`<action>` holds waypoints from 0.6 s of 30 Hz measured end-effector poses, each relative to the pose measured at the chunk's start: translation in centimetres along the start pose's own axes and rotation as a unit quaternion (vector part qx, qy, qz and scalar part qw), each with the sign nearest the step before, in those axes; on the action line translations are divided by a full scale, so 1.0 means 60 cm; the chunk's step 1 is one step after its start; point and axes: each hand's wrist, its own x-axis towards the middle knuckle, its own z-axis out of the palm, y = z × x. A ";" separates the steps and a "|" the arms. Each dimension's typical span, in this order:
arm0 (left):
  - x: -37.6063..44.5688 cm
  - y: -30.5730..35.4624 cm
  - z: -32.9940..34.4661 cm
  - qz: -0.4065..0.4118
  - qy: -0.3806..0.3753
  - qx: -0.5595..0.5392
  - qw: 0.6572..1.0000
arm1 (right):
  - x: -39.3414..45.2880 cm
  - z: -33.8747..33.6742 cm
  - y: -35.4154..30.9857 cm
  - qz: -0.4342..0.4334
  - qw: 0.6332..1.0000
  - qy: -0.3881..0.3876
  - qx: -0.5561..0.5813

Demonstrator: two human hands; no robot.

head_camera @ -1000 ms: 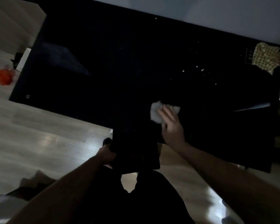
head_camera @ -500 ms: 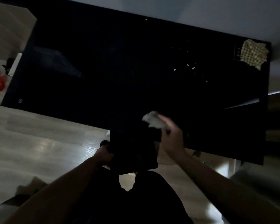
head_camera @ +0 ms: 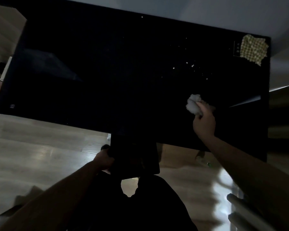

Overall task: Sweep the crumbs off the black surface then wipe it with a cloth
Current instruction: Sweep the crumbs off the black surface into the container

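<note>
The right hand (head_camera: 203, 122), which a second ago lay near the bench's (head_camera: 90, 80) front edge beside the dark tray, is now further toward 2 o'clock, over the black surface. The white wad (head_camera: 193, 104) it pinches is bunched tighter and sits nearer the crumbs (head_camera: 187, 64).

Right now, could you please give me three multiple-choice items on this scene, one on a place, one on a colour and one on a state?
1. Where does the checked cloth lie on the black surface?
A. far right corner
B. near left corner
C. the middle

2. What colour is the wad that the right hand holds?
A. red
B. white
C. green

3. What is the left hand doing?
A. resting flat on the surface
B. hanging idle
C. gripping a dark flat object at the near edge

Answers: 1 A, it lies at the surface's far right corner; 2 B, it shows pale white against the black; 3 C, the fingers curl round the object's side.
</note>
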 end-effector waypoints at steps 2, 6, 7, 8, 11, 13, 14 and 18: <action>0.003 0.000 0.001 0.001 -0.002 -0.009 1.000 | -0.059 0.042 -0.016 -0.049 0.999 -0.012 0.016; -0.025 0.024 0.000 0.014 -0.004 -0.019 1.000 | -0.196 0.127 -0.066 -0.103 0.989 -0.093 0.045; -0.029 0.027 0.001 0.015 -0.006 -0.021 1.000 | -0.229 0.147 -0.077 -0.111 0.984 -0.127 0.060; -0.030 0.029 0.001 0.014 -0.006 -0.023 1.000 | -0.261 0.165 -0.086 -0.117 0.977 -0.162 0.074; -0.031 0.030 0.002 0.009 0.002 -0.024 1.000 | -0.321 0.194 -0.102 -0.101 0.959 -0.246 0.101; -0.035 0.033 0.002 0.010 0.000 -0.028 1.000 | -0.320 0.189 -0.107 -0.067 0.961 -0.238 0.124; -0.037 0.035 0.001 0.012 0.000 -0.027 1.000 | -0.307 0.180 -0.112 -0.046 0.962 -0.225 0.145; -0.018 0.018 0.004 0.013 -0.008 -0.025 1.000 | -0.207 0.109 -0.125 -0.041 0.974 -0.140 0.174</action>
